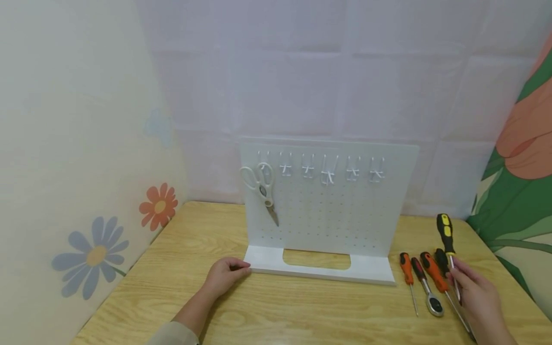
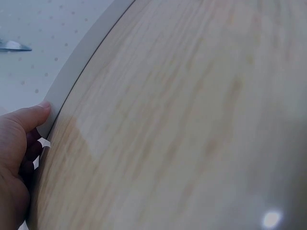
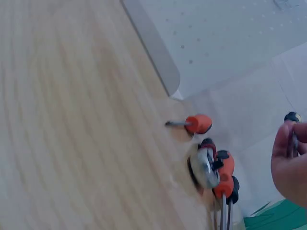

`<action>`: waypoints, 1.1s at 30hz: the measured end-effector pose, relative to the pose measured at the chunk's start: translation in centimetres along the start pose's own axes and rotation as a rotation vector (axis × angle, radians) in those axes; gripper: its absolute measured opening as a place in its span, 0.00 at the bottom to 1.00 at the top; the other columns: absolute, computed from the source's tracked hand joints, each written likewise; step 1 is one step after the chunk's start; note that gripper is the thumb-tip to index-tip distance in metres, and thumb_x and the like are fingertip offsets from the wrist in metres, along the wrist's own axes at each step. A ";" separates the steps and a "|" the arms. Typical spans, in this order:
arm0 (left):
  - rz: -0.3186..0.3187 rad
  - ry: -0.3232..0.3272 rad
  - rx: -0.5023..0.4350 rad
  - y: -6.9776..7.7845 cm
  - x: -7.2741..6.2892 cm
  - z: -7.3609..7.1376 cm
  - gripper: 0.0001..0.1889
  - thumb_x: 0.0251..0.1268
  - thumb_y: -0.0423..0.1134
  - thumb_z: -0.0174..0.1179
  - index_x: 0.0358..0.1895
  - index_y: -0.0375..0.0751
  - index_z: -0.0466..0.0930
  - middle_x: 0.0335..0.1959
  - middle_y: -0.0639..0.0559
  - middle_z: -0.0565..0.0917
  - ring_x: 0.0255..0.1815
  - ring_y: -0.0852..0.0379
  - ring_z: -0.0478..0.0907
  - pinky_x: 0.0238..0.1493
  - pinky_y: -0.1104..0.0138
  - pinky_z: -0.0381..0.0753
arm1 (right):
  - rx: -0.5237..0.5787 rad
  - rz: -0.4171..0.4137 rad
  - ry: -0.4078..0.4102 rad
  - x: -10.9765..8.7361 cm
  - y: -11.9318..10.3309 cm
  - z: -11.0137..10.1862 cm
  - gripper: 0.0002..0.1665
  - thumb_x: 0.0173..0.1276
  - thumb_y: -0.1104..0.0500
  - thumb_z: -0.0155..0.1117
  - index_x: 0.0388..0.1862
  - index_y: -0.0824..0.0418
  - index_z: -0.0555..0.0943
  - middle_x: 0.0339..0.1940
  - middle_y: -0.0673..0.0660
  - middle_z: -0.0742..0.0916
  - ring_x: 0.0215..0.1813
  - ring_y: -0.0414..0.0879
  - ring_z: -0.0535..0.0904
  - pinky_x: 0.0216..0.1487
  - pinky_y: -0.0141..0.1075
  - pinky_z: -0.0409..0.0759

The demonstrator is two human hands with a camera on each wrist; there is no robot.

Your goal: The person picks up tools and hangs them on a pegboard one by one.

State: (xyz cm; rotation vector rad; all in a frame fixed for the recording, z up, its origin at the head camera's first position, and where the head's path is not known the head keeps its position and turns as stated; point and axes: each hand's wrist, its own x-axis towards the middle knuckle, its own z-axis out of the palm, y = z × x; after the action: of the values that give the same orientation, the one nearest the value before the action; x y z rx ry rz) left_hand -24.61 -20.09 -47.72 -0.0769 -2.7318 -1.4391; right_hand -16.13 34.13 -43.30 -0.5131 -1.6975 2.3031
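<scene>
My right hand (image 1: 478,292) pinches a black-and-yellow screwdriver (image 1: 446,234) by its metal shaft, handle up, above the tools at the right. In the right wrist view, the fingers cover most of this screwdriver (image 3: 292,117). At the left front corner of the white pegboard's base (image 1: 315,272), my left hand (image 1: 225,277) grips the edge. The left wrist view shows its thumb (image 2: 36,115) on the rim and the other fingers partly hidden. White-handled scissors (image 1: 262,189) hang from the leftmost hook of the upright pegboard (image 1: 327,211).
Right of the pegboard lie a small orange screwdriver (image 1: 406,268), a ratchet wrench (image 1: 433,304), a larger orange screwdriver (image 1: 434,272) and another black-handled tool (image 1: 441,258). Several wire hooks (image 1: 329,173) line the board's top. Walls stand behind and at the left.
</scene>
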 end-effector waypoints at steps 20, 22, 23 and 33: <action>-0.006 0.015 -0.004 0.1 -0.2 0.0 0.05 0.55 0.37 0.71 0.34 0.41 0.88 0.38 0.51 0.87 0.41 0.60 0.79 0.47 0.66 0.75 | 0.027 -0.074 -0.474 -1.7 0.1 6.6 0.21 0.75 0.65 0.53 0.44 0.37 0.85 0.38 0.39 0.84 0.40 0.33 0.79 0.38 0.27 0.75; -0.009 0.013 -0.006 0.1 -0.2 0.0 0.05 0.56 0.37 0.71 0.34 0.41 0.88 0.38 0.51 0.87 0.41 0.61 0.78 0.46 0.67 0.75 | 0.026 -0.069 -0.471 -1.9 0.1 7.4 0.21 0.74 0.65 0.55 0.43 0.37 0.85 0.38 0.39 0.84 0.40 0.33 0.80 0.39 0.27 0.76; -0.012 0.013 -0.005 0.2 -0.2 0.0 0.05 0.55 0.37 0.71 0.34 0.41 0.88 0.38 0.51 0.87 0.41 0.61 0.78 0.46 0.67 0.75 | 0.028 -0.074 -0.477 -2.0 0.2 7.8 0.21 0.74 0.66 0.55 0.43 0.38 0.85 0.38 0.39 0.85 0.40 0.33 0.81 0.40 0.26 0.76; 0.001 0.008 -0.020 0.2 -0.3 0.0 0.06 0.55 0.37 0.71 0.34 0.40 0.88 0.37 0.51 0.86 0.40 0.60 0.78 0.44 0.68 0.75 | -0.040 -0.109 -0.478 -3.8 0.1 12.2 0.23 0.71 0.69 0.57 0.40 0.37 0.83 0.37 0.40 0.84 0.40 0.32 0.80 0.43 0.24 0.78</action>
State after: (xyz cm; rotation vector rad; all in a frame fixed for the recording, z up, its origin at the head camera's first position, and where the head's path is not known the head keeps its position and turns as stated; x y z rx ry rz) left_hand -24.32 -20.00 -47.52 -0.0737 -2.7104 -1.4640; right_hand -17.70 22.05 -39.63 0.1399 -1.9137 2.4487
